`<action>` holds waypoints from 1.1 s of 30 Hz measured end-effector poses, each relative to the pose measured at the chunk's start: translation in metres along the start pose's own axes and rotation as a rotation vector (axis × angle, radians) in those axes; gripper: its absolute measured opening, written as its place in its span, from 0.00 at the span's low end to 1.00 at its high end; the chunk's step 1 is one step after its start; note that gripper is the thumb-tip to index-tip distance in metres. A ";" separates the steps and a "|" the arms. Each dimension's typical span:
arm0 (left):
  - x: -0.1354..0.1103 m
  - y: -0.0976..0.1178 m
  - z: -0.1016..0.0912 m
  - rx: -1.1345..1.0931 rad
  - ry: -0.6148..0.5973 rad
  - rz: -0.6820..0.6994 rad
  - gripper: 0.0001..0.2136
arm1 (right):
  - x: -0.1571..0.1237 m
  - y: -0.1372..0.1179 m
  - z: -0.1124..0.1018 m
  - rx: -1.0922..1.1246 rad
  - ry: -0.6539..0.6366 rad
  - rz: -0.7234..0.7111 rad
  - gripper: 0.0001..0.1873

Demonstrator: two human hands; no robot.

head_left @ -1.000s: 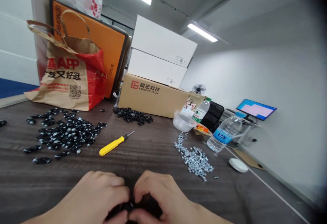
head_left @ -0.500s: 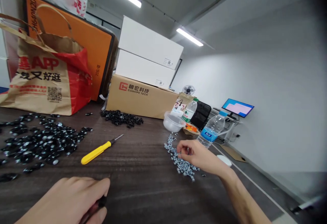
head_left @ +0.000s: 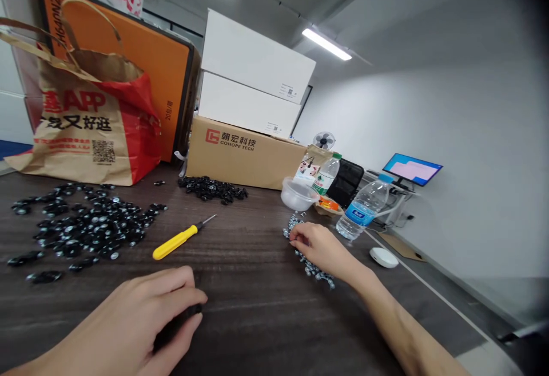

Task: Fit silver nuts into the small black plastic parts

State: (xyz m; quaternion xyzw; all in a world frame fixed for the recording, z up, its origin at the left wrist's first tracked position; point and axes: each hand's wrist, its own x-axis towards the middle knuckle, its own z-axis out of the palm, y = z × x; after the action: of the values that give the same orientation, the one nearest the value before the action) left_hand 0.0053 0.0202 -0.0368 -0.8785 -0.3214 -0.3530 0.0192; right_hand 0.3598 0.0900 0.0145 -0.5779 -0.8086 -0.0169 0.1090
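Note:
My left hand point(head_left: 146, 316) rests on the dark wooden table point(head_left: 249, 319) near its front edge, fingers pinched on a small black part point(head_left: 189, 312). My right hand point(head_left: 319, 247) reaches out over the pile of small silver screws point(head_left: 315, 270), fingers curled down into the pile; what they grip is hidden. A yellow-handled screwdriver point(head_left: 178, 238) lies between the two hands, further back.
Black round parts point(head_left: 86, 224) are spread at the left, and a smaller black heap point(head_left: 212, 188) lies by a cardboard box point(head_left: 240, 155). A paper bag point(head_left: 90, 124), white boxes point(head_left: 253, 78), a plastic cup point(head_left: 298, 194), two water bottles point(head_left: 364, 210) and a white puck point(head_left: 384, 257) stand behind.
My hands were together at the front edge; the right hand has moved out to the screw pile and sunk onto it, while the left stays back on the black part.

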 end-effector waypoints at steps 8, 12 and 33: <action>0.000 0.000 -0.003 -0.003 -0.035 -0.144 0.14 | -0.004 -0.013 -0.001 0.106 0.254 -0.041 0.06; 0.002 0.002 -0.001 -0.072 -0.085 -0.231 0.13 | -0.012 -0.050 0.008 0.234 0.328 -0.094 0.07; 0.005 0.004 -0.006 -0.249 -0.115 -0.218 0.09 | -0.029 -0.133 0.034 0.794 0.007 -0.388 0.06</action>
State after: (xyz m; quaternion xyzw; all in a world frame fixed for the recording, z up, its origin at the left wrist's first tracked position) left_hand 0.0063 0.0185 -0.0282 -0.8528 -0.3689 -0.3394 -0.1468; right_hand 0.2391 0.0238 -0.0109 -0.3287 -0.8455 0.2732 0.3200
